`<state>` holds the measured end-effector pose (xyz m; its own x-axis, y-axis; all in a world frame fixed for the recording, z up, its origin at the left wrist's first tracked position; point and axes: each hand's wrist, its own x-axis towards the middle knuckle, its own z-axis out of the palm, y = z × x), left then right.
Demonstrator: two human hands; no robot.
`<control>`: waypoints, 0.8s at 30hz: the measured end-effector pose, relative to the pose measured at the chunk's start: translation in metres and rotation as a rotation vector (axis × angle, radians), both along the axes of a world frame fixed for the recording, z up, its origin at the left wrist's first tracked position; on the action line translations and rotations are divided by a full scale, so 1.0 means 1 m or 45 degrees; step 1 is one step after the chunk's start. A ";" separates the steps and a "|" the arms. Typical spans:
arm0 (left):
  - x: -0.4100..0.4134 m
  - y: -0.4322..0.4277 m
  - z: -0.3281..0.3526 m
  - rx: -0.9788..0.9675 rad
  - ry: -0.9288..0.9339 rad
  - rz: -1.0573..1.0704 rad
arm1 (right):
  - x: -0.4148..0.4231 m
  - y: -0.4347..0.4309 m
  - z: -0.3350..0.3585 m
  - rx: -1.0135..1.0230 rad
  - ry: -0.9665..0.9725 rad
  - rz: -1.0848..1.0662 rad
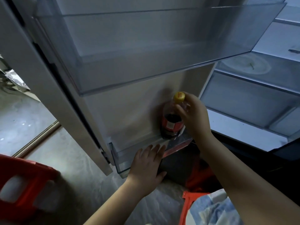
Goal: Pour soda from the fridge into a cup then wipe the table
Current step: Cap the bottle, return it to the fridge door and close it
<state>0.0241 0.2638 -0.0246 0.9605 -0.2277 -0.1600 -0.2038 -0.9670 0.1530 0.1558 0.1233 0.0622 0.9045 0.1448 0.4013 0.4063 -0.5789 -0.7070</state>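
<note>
White plastic lines the open fridge door [129, 103], which fills the frame from 9 to 1 o'clock; its top is cut off. A large clear door bin [146, 51] spans the upper half, and through its walls nothing can be made out. At 3 o'clock the fridge interior [259, 95] shows dim glass shelves, their contents too blurred to tell. The lower door shelf [120, 158] sits near centre, at 6 o'clock of the bin. In its right end stands the soda bottle [172, 122], dark liquid, red label, yellow cap [179, 96]; its base is hidden behind the shelf wall. The right hand [194, 116] grips the bottle's neck just under the cap. The left hand [148, 166] lies open, fingers spread flat against the shelf front. At 8 o'clock a red plastic stool [21, 181] is cropped by the edge.
</note>
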 end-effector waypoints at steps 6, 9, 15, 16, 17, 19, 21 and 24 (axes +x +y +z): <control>0.000 -0.001 0.001 0.080 -0.026 -0.023 | 0.012 0.005 0.001 0.005 0.035 -0.042; -0.001 -0.002 0.002 0.092 -0.043 -0.023 | 0.011 0.005 0.000 -0.035 0.027 -0.049; -0.002 -0.001 0.003 0.076 -0.045 -0.013 | -0.026 -0.003 -0.017 0.136 -0.056 -0.189; -0.003 0.000 0.003 0.036 -0.031 -0.009 | -0.041 -0.007 -0.026 0.118 -0.116 -0.161; -0.004 0.003 0.002 -0.015 -0.035 0.000 | -0.055 -0.010 -0.036 0.014 -0.152 -0.099; -0.011 0.010 0.002 -0.118 -0.165 0.011 | -0.077 -0.014 -0.061 -0.327 -0.182 0.077; -0.023 0.019 -0.003 -0.177 -0.338 0.062 | -0.084 -0.018 -0.088 -0.629 -0.195 0.237; -0.045 0.032 -0.016 -0.180 -0.427 0.147 | -0.091 -0.021 -0.109 -0.824 -0.080 0.330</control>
<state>-0.0210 0.2959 -0.0407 0.9748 -0.1119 0.1930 -0.1558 -0.9607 0.2299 0.0647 0.1019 -0.0470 0.7864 0.5802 0.2118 0.6170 -0.7546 -0.2234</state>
